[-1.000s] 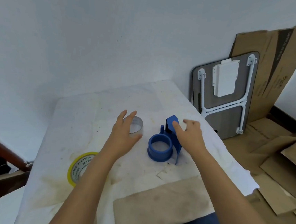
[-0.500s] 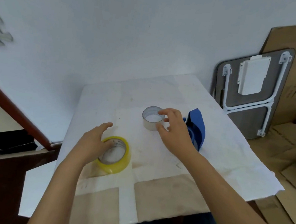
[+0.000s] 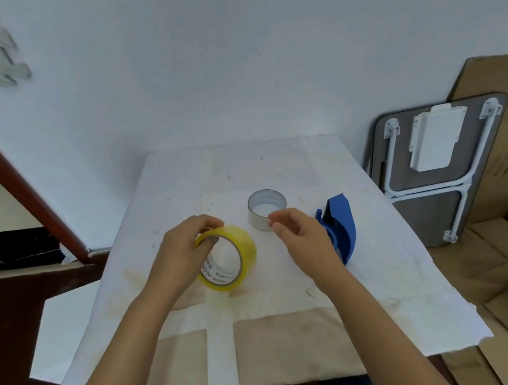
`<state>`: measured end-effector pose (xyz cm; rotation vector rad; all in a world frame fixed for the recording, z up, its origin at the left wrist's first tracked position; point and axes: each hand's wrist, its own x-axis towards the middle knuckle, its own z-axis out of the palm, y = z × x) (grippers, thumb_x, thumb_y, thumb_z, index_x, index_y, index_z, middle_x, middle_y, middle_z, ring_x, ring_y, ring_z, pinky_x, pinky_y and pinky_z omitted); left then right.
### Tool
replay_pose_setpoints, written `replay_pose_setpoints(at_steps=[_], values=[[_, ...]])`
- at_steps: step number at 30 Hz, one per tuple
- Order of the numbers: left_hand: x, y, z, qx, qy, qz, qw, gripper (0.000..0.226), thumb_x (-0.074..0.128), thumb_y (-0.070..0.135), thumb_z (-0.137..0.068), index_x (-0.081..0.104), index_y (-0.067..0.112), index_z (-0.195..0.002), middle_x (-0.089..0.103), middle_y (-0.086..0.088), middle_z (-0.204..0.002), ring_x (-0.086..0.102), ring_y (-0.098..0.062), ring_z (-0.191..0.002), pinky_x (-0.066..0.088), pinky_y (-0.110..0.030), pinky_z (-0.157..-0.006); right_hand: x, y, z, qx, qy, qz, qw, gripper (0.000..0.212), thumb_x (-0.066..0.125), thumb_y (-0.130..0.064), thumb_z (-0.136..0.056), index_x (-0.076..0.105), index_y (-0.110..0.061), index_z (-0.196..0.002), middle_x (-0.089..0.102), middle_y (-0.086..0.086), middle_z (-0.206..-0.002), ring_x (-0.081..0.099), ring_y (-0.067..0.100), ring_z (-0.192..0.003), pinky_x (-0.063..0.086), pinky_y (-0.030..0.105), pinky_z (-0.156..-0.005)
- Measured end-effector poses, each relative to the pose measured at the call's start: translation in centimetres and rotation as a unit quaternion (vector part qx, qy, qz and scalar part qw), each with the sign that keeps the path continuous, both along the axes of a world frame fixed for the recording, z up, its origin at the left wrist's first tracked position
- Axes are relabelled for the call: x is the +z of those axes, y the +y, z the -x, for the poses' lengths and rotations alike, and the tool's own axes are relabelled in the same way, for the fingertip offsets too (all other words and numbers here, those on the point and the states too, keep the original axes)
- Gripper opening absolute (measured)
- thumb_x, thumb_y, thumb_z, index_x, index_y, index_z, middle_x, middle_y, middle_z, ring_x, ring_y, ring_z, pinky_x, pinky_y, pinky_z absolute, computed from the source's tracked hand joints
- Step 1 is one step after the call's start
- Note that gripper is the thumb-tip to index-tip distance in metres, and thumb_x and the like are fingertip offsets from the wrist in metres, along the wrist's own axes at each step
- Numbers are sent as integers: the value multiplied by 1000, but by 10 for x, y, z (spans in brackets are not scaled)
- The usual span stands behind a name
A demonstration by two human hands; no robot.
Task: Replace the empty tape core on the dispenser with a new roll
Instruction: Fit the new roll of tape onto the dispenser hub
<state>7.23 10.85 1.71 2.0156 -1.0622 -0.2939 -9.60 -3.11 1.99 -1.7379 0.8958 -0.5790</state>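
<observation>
**New roll lifted on edge; old core off the dispenser**

Left hand (image 3: 183, 247) grips the yellow tape roll (image 3: 230, 260) at its near-left rim, fingers curled over the top and into the hole. Roll stands on edge, tilted, printed core facing the person. Whether its lower edge touches the table (image 3: 379, 266) or hangs just above it is hard to tell from here.

Right hand (image 3: 299, 235) holds nothing: fingers loosely bent, tips just beside the empty core (image 3: 266, 209), possibly brushing its near wall. The core sits upright on the white covering, open end up, near the table's middle.

Blue dispenser (image 3: 340, 228) lies just right of that hand, partly hidden behind it, nothing visible on its hub.

Folded table (image 3: 425, 205) leans against the wall to the right, with flattened cardboard (image 3: 486, 276) behind and below it.
</observation>
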Motion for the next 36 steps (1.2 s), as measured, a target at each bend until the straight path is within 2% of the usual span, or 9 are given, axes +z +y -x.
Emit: replay_pose_setpoints(at_steps=[7,10,12,16,23,26,29,31,36], values=[[17,-31,30,-37,73,112,990,29,63,4,-91,69,29,-103,71,16,-102,62,7,-97,50,-10,-75,18,-8,19,10,-61,-64,996,22,51,-30,-98,67,-22,-110,72,-7,-105,67,10,-99,54,29,-91],[16,-47,36,-28,168,107,980,17,67,13,-92,70,26,-100,73,9,-95,68,-13,-93,58,-31,-78,30,-7,29,16,-93,-88,992,30,48,-38,-98,65,-21,-117,71,-7,-107,66,8,-97,53,15,-79],[16,-55,42,-21,263,95,960,14,67,10,-92,69,22,-99,74,5,-90,70,-21,-86,61,-41,-73,35,-7,36,15,-104,-78,991,32,47,-44,-97,60,-29,-122,67,-9,-113,65,8,-101,53,17,-81],[18,-66,53,-26,378,55,924,23,64,7,-93,64,12,-116,73,-7,-111,71,-26,-98,62,-32,-69,39,-9,45,27,-115,-37,992,40,52,-52,-91,49,-46,-131,55,-20,-127,66,13,-104,54,37,-95],[31,-73,69,-42,482,54,874,26,50,-1,-97,62,11,-118,72,-15,-111,75,-27,-93,63,-27,-67,40,-15,49,51,-132,-56,988,52,65,-37,-90,43,-45,-136,59,-4,-131,68,14,-104,56,39,-94],[29,-72,71,-51,426,53,902,31,54,1,-97,60,16,-122,72,-11,-114,73,-26,-98,64,-34,-72,38,-21,50,-5,-157,-95,983,46,60,-50,-89,47,-43,-132,69,-2,-115,69,17,-105,57,42,-92],[28,-73,70,-49,148,28,987,32,56,12,-97,58,33,-121,70,5,-115,69,-17,-95,63,-34,-72,38,-26,54,-25,-131,-86,987,48,59,-56,-86,49,-40,-130,70,1,-111,71,13,-97,59,37,-87],[30,-73,71,-58,11,31,998,27,57,24,-98,58,38,-121,68,14,-114,66,-10,-96,59,-24,-73,38,-25,55,-5,-89,-68,994,51,63,-50,-85,48,-37,-132,68,-2,-109,69,11,-97,57,31,-85],[38,-74,78,-50,-7,100,994,22,66,35,-91,68,35,-113,71,19,-107,64,3,-97,55,-16,-75,27,-27,58,-34,-96,-57,993,43,73,-31,-83,56,-30,-123,70,-1,-99,69,20,-95,55,40,-92]])
